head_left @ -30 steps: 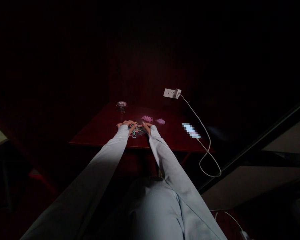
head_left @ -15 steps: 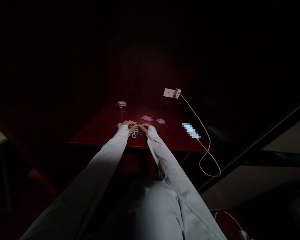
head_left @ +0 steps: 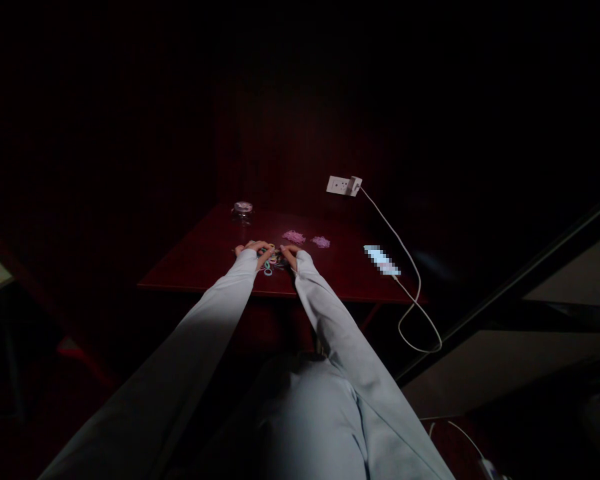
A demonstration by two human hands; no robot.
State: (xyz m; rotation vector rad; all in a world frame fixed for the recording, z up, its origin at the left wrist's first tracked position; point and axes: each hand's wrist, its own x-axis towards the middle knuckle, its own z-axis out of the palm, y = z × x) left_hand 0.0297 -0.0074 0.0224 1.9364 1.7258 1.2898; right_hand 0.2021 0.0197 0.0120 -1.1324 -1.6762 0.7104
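Observation:
A small pile of colourful hair ties (head_left: pixel 269 271) lies near the front of the dark red table, between my two hands. My left hand (head_left: pixel 257 248) curls over the pile's left side, its thumb and fingertips brought together at the ties. On the other side, my right hand (head_left: pixel 289 253) has its thumb and fingers bent close at the pile's right edge. What either hand pinches is too small and dim to make out. Just beyond the hands lie a heap of small pink bands (head_left: pixel 294 237) and a smaller heap of purple bands (head_left: pixel 321 242).
A clear jar with a lid (head_left: pixel 243 212) stands at the table's back left. To the right lies a phone (head_left: pixel 382 261), its white cable (head_left: pixel 401 237) looping past the table edge up to a wall socket (head_left: pixel 338 185). The table's front edge (head_left: pixel 220 291) runs beneath my forearms.
My right fingertips have shifted slightly to the right, widening the gap to my left hand. My left hand has barely moved, and the heaps look the same.

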